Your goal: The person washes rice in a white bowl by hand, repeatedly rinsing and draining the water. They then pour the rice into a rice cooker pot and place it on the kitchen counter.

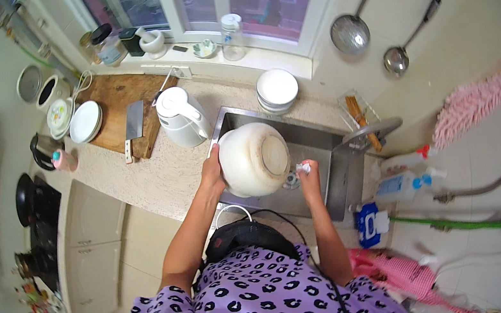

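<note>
Over the stainless steel sink (331,178) I hold a white round pot (246,162) tipped on its side, its stained base turned to the right. My left hand (212,172) grips the pot at its left rim; most of those fingers are hidden behind it. Just right of the base, my right hand (310,176) is closed around a crumpled white wipe or tissue (302,167), apart from the pot. Below that hand the drain strainer (291,180) shows in the sink floor.
A white electric kettle (182,118) stands left of the sink, near a cleaver (134,125) on a wooden cutting board (113,97). Stacked white bowls (277,88) sit behind the sink. The faucet (368,131), detergent bottle (398,186) and blue wipes pack (368,225) are at right.
</note>
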Demonstrator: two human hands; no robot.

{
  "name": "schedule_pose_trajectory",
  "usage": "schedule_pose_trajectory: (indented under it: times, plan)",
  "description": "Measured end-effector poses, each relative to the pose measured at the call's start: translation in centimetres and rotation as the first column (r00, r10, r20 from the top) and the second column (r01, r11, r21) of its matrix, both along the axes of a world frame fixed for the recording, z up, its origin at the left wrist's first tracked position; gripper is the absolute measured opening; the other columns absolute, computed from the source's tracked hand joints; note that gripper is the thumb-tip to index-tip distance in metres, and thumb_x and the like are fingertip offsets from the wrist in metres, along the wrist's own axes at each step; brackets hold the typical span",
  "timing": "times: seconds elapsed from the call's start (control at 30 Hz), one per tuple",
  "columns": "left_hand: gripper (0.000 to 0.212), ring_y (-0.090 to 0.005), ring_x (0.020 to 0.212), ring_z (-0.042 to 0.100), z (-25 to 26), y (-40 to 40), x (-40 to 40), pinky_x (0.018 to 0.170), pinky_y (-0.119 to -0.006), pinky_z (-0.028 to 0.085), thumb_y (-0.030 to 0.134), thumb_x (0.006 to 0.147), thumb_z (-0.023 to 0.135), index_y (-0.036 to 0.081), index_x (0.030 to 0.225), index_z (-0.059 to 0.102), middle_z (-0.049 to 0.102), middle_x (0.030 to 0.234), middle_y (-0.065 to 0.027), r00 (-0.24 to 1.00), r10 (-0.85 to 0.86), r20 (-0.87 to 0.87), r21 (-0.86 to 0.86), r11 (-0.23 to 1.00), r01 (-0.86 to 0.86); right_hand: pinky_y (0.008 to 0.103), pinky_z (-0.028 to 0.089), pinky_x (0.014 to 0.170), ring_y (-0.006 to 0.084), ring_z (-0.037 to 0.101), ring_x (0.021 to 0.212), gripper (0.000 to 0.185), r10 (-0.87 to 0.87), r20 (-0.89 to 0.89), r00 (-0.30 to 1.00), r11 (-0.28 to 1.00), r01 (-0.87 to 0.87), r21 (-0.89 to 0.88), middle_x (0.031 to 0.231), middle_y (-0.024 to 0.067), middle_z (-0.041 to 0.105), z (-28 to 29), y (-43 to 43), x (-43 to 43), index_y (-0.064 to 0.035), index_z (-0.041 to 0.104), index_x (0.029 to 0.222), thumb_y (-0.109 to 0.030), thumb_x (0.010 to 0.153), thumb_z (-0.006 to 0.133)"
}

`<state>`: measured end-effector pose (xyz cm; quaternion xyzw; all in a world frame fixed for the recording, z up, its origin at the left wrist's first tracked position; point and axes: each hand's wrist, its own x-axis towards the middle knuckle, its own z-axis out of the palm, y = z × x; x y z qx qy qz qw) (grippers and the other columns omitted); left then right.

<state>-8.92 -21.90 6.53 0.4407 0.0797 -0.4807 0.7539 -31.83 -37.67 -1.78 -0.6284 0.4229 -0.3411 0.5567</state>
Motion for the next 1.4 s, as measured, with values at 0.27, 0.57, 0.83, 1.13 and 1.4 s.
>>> schedule_pose_trajectory:
  times: [0.27, 0.57, 0.83, 1.13, 1.4]
  plan:
    - [0.049, -0.0242, 0.101, 0.063, 1.9, 0.2, -0.5, 0.088, -0.038, 0.051, 0.038, 0.100, 0.038, -0.004, 0.120, 0.053, 0.062, 0.114, -0.0156, 0.997, 0.067, -0.025, 0.043, 0.997, -0.066, 0.0297, 0.044, 0.091, 0.0196, 0.058, 0.106, 0.025, 0.012, 0.024, 1.000, 0.933, -0.002, -0.360, 0.114, 0.0140, 0.062, 13.4, 4.4, 4.3, 0.0015, 0.054, 0.109, 0.010, 0.085, 0.051]
    - [0.051, -0.0232, 0.094, 0.064, 3.1, 0.3, -0.9, 0.082, -0.037, 0.052, 0.041, 0.098, 0.041, -0.004, 0.115, 0.056, 0.064, 0.107, -0.0151, 0.994, 0.083, 0.065, 0.090, 0.992, -0.088, 0.0390, 0.018, 0.113, 0.0336, 0.020, 0.140, 0.054, 0.385, -0.342, 0.857, 0.691, -0.513, -0.509, 0.152, 0.0197, 0.020, 16.0, 5.6, 8.6, -0.0011, 0.025, 0.145, -0.014, 0.095, 0.043]
    - [0.051, -0.0235, 0.092, 0.064, 4.2, 0.4, -0.8, 0.081, -0.036, 0.052, 0.042, 0.098, 0.041, -0.004, 0.114, 0.057, 0.064, 0.106, -0.0148, 0.983, 0.181, -0.015, 0.036, 0.983, -0.181, 0.0426, 0.016, 0.113, 0.0357, 0.020, 0.139, 0.056, 0.400, -0.335, 0.853, 0.670, -0.521, -0.529, 0.150, 0.0215, 0.022, 14.9, 6.0, 5.9, -0.0011, 0.024, 0.145, -0.020, 0.095, 0.042]
    - [0.054, -0.0141, 0.068, 0.059, 7.7, 0.8, -2.1, 0.065, -0.028, 0.048, 0.044, 0.096, 0.047, -0.006, 0.094, 0.065, 0.066, 0.082, -0.0096, 0.933, -0.005, 0.359, 0.142, 0.989, -0.050, 0.0414, 0.020, 0.112, 0.0328, 0.027, 0.137, 0.047, 0.446, -0.140, 0.884, 0.772, -0.460, -0.438, 0.147, 0.0206, 0.030, 17.1, 2.2, 7.7, -0.0015, 0.032, 0.142, -0.018, 0.098, 0.037]
    - [0.068, -0.0120, 0.052, 0.034, 6.7, 0.8, -2.4, 0.048, -0.034, 0.032, 0.051, 0.097, 0.039, -0.001, 0.054, 0.044, 0.039, 0.051, -0.0018, 0.688, -0.064, 0.723, 0.213, 0.968, -0.134, 0.0420, 0.017, 0.114, 0.0262, 0.029, 0.137, 0.066, 0.267, -0.649, 0.712, 0.310, -0.701, -0.642, 0.145, 0.0139, 0.037, 21.2, 11.6, 8.4, -0.0062, 0.036, 0.141, -0.020, 0.081, 0.062]
